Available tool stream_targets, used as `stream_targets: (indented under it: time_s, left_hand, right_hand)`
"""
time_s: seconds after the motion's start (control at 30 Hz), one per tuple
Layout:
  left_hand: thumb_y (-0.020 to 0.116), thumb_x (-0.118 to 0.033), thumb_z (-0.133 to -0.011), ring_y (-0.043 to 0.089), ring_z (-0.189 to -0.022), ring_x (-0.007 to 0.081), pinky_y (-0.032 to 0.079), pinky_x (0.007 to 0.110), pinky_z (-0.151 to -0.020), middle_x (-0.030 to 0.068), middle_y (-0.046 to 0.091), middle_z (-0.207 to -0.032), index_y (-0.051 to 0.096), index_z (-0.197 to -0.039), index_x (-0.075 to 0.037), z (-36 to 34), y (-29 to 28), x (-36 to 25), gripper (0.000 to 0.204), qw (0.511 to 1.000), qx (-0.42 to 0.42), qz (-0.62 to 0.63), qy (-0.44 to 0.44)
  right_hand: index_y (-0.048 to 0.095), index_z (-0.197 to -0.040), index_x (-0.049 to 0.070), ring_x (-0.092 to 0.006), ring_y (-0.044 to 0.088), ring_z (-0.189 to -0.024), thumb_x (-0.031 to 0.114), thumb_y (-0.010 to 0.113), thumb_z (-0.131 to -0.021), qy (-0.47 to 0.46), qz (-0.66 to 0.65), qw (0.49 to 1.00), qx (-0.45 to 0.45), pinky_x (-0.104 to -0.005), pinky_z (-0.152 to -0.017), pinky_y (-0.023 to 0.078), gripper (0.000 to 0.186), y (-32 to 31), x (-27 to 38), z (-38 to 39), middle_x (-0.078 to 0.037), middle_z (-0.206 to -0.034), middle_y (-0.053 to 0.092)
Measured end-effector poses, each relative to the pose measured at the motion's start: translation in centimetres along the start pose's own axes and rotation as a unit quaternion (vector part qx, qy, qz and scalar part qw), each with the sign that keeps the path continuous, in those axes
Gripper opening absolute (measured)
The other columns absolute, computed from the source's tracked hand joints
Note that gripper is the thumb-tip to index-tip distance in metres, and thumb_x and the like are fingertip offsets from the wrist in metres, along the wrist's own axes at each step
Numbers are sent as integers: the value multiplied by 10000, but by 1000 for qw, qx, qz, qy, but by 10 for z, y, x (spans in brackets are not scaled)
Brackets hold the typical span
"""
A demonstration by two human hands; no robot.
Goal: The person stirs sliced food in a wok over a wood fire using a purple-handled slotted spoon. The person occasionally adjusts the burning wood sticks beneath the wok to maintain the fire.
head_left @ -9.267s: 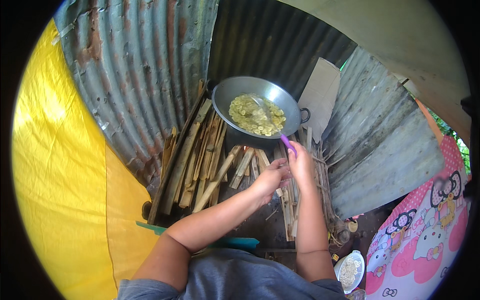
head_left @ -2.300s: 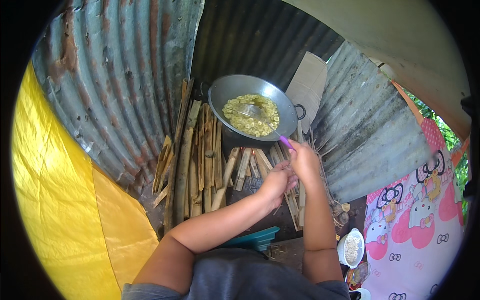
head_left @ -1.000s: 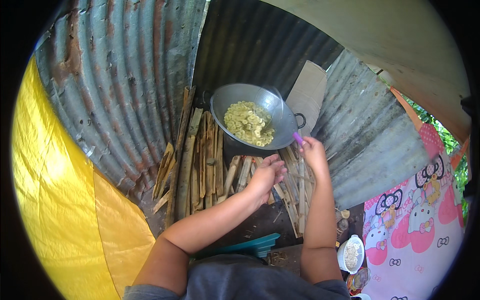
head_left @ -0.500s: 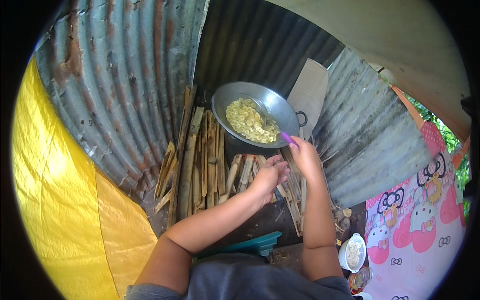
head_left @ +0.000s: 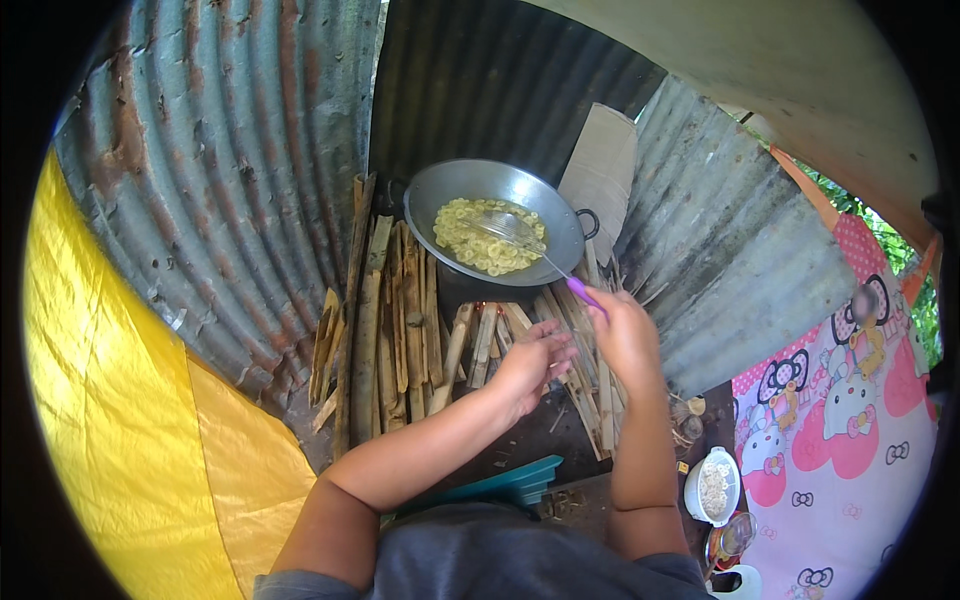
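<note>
Grey metal wok (head_left: pixel 497 195) of pale yellow slices (head_left: pixel 487 238) sits over stacked split firewood (head_left: pixel 420 320); the right hand (head_left: pixel 625 335) is closed on a purple-handled wire skimmer (head_left: pixel 535 250) dipping among the slices, the left hand (head_left: pixel 530 365) loosely open over the wood. Frying looks underway; steady stirring or lifting seems due.

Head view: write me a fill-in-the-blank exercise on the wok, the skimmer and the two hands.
1. The right hand grips a wire skimmer by its ____ handle.
2. The skimmer's mesh end lies in the grey wok among pale yellow ____.
3. The left hand holds ____.
4. Below the wok lie split sticks of ____.

Missing words: purple; slices; nothing; firewood
</note>
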State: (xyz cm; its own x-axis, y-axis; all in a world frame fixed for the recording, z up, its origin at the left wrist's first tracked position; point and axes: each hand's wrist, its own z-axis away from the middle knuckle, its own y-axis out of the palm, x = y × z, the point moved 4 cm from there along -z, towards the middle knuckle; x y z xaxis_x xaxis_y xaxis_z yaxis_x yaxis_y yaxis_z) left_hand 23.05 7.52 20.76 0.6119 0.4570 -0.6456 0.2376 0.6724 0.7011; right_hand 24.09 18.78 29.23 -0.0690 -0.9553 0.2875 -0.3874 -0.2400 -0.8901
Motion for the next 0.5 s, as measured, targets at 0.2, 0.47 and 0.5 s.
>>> stream_targets:
  time_s: [0.2,0.47,0.5]
  left_hand:
    - [426,-56,-921,559,-1047,198,433,323,-883,90,527,-1197,319,-1386,-34,-1,14,-2,477,1000,29,-5,1]
    - [428,-44,-915,547,-1085,198,429,321,-889,92,520,-1229,310,-1394,-32,-2,12,-6,494,1000,16,-13,-5]
    - [428,-45,-916,548,-1085,198,428,321,-891,92,519,-1233,308,-1395,-32,-2,15,-5,494,1000,29,-11,-7]
  right_hand:
    - [663,-1104,149,-353,622,-798,178,577,-881,-103,-13,994,-26,-449,-684,500,241,8,3,-6,-153,-883,605]
    - [672,-1089,89,-349,612,-928,133,597,-857,42,26,998,31,-409,-807,482,249,6,-25,-1,-168,-987,638]
    - [669,-1098,98,-354,615,-916,146,596,-862,10,6,1000,5,-423,-795,485,252,4,-25,-2,-174,-985,636]
